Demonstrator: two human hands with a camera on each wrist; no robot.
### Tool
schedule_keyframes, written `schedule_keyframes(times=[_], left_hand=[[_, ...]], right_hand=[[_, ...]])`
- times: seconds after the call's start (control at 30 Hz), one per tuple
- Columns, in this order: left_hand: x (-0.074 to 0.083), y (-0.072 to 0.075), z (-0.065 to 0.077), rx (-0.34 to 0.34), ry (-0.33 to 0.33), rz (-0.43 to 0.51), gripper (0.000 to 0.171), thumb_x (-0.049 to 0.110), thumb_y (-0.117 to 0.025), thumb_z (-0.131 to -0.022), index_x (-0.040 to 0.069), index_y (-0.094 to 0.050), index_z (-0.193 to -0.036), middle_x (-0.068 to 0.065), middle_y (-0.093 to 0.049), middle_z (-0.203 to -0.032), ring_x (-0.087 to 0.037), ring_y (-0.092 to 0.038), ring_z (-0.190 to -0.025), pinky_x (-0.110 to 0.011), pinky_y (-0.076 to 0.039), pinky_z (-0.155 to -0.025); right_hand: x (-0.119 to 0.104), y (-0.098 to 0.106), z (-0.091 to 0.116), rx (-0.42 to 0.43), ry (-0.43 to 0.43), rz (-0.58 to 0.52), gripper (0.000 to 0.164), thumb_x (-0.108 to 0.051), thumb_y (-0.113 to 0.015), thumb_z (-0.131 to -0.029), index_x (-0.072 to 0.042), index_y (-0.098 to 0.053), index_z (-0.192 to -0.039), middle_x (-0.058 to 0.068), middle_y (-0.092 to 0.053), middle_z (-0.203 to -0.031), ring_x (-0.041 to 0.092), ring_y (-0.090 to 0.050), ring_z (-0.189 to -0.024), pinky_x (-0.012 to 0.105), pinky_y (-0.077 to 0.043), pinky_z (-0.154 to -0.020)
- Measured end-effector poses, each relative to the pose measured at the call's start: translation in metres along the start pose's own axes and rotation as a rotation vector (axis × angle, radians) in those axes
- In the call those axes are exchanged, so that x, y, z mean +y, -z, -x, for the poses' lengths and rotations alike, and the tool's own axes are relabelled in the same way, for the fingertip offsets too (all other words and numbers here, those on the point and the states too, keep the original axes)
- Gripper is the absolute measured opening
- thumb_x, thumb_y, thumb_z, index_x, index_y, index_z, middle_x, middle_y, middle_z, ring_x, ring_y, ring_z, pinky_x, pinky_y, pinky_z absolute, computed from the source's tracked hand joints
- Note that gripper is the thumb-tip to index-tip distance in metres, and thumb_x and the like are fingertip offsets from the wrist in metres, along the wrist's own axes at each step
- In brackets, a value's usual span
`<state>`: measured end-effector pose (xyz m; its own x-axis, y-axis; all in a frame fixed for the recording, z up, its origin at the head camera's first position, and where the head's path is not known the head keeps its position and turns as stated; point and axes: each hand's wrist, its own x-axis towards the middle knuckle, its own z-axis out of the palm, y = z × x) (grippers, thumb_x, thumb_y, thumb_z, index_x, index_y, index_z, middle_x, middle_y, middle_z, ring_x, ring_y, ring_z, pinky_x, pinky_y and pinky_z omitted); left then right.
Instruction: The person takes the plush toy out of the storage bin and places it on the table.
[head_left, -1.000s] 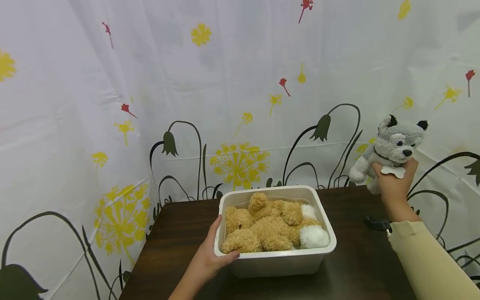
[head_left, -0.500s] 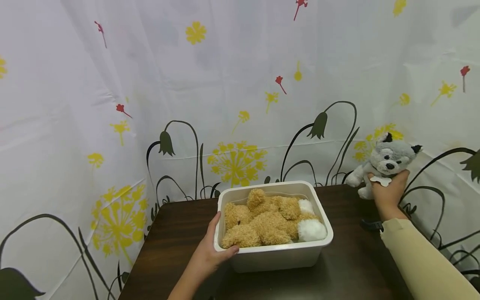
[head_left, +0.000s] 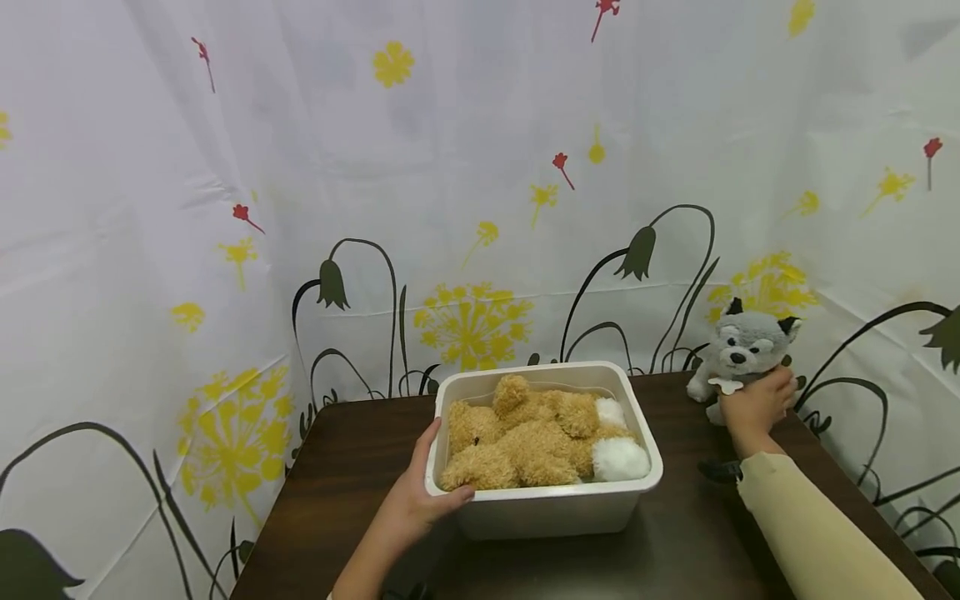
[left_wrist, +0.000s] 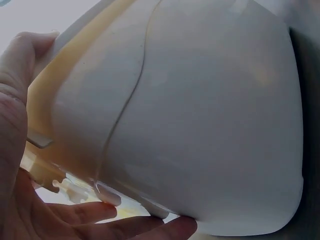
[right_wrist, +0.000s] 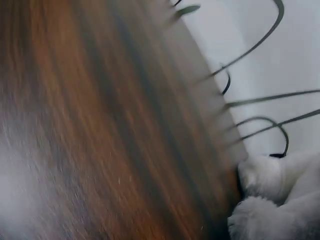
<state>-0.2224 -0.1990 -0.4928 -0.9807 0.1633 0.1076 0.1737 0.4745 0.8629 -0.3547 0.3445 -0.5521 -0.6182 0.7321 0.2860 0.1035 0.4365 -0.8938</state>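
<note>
Grey husky plush (head_left: 742, 354) in right hand (head_left: 753, 404)'s grip; left hand (head_left: 416, 504) clasping white bin (head_left: 551, 508).

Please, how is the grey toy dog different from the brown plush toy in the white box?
The grey toy dog is grey and white with smooth fur; the brown plush toy is tan and curly. The dog sits upright on the table, gripped by the right hand; the brown toy lies inside the white box, which the left hand holds. The dog looks smaller. Both are soft toys.
</note>
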Motion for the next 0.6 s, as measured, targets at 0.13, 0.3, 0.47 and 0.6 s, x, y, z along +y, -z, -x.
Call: schedule_keyframes(times=[0.13, 0.3, 0.47, 0.6], left_hand=[[0.002, 0.002, -0.006, 0.002, -0.003, -0.014, 0.112, 0.038, -0.088, -0.076, 0.039, -0.016, -0.161, -0.014, -0.049, -0.148, -0.029, -0.058, -0.115, -0.041, -0.051, -0.083], [0.004, 0.005, -0.011, 0.015, -0.003, -0.013, 0.112, 0.039, -0.089, -0.075, 0.04, -0.017, -0.16, -0.015, -0.051, -0.146, -0.029, -0.058, -0.114, -0.041, -0.051, -0.085], [0.001, 0.001, -0.013, 0.01, 0.038, -0.027, 0.11, 0.044, -0.087, -0.076, 0.047, -0.015, -0.158, -0.015, -0.051, -0.144, -0.029, -0.058, -0.112, -0.04, -0.051, -0.082], [0.001, -0.002, -0.016, 0.01, 0.041, -0.017, 0.109, 0.044, -0.088, -0.076, 0.046, -0.016, -0.158, -0.014, -0.052, -0.143, -0.029, -0.058, -0.113, -0.04, -0.051, -0.082]], right_hand=[[-0.007, -0.003, 0.005, -0.037, -0.072, -0.033, 0.087, -0.03, -0.072, -0.084, -0.017, -0.02, -0.152, 0.019, -0.014, -0.158, 0.042, -0.012, -0.147, 0.069, -0.013, -0.113], [-0.008, -0.008, 0.009, -0.057, -0.097, -0.026, 0.087, -0.035, -0.071, -0.086, -0.021, -0.019, -0.154, 0.018, -0.014, -0.158, 0.039, -0.011, -0.148, 0.07, -0.013, -0.111], [-0.004, -0.007, 0.006, -0.067, -0.056, -0.016, 0.086, -0.043, -0.072, -0.087, -0.019, -0.022, -0.153, 0.02, -0.013, -0.156, 0.041, -0.013, -0.145, 0.071, -0.015, -0.108], [0.001, -0.005, 0.006, -0.074, -0.015, -0.006, 0.086, -0.039, -0.075, -0.086, -0.017, -0.025, -0.152, 0.024, -0.016, -0.154, 0.046, -0.016, -0.143, 0.07, -0.02, -0.107]])
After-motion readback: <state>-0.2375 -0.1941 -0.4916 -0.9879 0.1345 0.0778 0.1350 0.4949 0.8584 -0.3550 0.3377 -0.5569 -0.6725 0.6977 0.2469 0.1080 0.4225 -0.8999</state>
